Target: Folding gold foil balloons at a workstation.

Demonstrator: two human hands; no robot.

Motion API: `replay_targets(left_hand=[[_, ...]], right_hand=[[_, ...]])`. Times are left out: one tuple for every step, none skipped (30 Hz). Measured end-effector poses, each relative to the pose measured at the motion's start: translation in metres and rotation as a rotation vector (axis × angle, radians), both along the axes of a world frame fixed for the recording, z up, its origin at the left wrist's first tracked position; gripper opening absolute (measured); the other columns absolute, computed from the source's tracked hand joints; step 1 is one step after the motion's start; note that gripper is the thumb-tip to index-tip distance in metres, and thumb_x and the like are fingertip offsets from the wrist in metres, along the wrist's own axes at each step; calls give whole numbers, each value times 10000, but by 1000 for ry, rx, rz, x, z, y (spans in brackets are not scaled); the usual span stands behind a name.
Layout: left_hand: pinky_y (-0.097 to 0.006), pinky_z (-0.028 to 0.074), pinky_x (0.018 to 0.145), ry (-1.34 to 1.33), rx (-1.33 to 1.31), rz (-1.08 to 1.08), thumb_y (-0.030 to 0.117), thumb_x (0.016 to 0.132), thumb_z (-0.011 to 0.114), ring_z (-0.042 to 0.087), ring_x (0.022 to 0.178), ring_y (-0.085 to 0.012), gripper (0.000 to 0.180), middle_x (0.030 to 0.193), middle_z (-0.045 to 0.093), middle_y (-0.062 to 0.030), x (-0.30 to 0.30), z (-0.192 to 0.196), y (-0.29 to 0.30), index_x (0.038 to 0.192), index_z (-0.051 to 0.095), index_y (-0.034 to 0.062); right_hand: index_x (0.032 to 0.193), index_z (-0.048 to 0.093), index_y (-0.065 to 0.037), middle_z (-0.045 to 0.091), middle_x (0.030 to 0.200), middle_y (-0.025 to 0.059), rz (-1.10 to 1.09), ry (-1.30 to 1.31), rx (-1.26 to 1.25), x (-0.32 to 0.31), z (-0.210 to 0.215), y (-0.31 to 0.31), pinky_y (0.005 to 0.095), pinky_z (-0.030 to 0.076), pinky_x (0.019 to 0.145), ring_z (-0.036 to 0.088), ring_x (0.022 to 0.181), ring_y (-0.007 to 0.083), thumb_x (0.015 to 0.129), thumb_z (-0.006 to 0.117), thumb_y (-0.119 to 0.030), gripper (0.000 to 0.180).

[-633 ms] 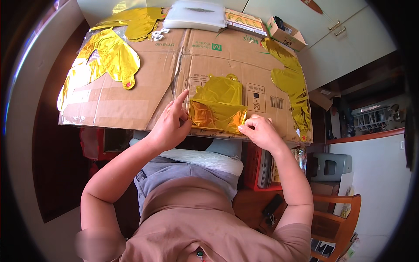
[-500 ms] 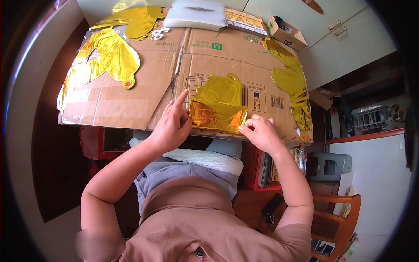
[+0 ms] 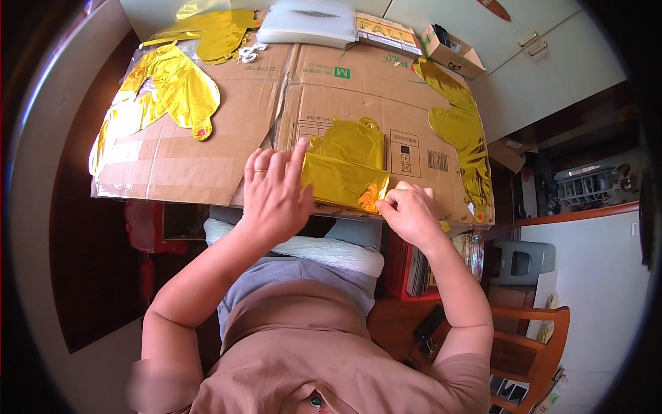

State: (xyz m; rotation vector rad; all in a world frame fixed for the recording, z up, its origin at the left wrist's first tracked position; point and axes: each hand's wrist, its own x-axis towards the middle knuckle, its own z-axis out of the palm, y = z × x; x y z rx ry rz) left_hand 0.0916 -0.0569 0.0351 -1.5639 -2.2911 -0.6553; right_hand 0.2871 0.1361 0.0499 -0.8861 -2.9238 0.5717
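Observation:
A gold foil balloon (image 3: 346, 181), folded into a rough rectangle, lies near the front edge of the flattened cardboard (image 3: 186, 165). Its far part narrows toward a small tab, and its near part is doubled over in a smooth band. My left hand (image 3: 276, 190) is at the balloon's left edge, palm down, fingers stretched out and the thumb beside the foil. With thumb and forefinger closed, my right hand (image 3: 408, 207) pinches the near right corner, where the foil is creased and shines orange.
Flat gold foil balloons lie on the left (image 3: 179, 90), far left (image 3: 224, 45) and right (image 3: 460, 127) of the cardboard. Along the back are a white cord (image 3: 252, 52), a translucent plastic box (image 3: 308, 24), a printed box (image 3: 388, 34) and a small open carton (image 3: 452, 54).
My left hand has turned palm down and spread over the balloon's left edge. The balloon's near band looks flatter and yellower. My right hand has stayed at the near right corner.

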Motion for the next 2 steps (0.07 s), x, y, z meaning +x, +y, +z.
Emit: replay_targets(left_hand=[[-575, 207, 1212, 3, -9, -88, 259, 882, 667, 465, 1262, -357, 833, 1288, 539, -152, 4, 1, 4, 1573, 267, 21], [-576, 185, 1219, 7, -17, -171, 302, 869, 690, 416, 1345, -379, 868, 1380, 512, -159, 9, 2, 8, 1574, 267, 26]], right_hand=[[734, 713, -82, 614, 788, 58, 3, -1, 0, 0, 1, 0, 397, 340, 844, 604, 875, 262, 875, 730, -282, 246], [734, 713, -82, 614, 788, 58, 7, -1, 0, -1, 1, -1, 397, 340, 844, 604, 875, 262, 875, 730, -282, 246]])
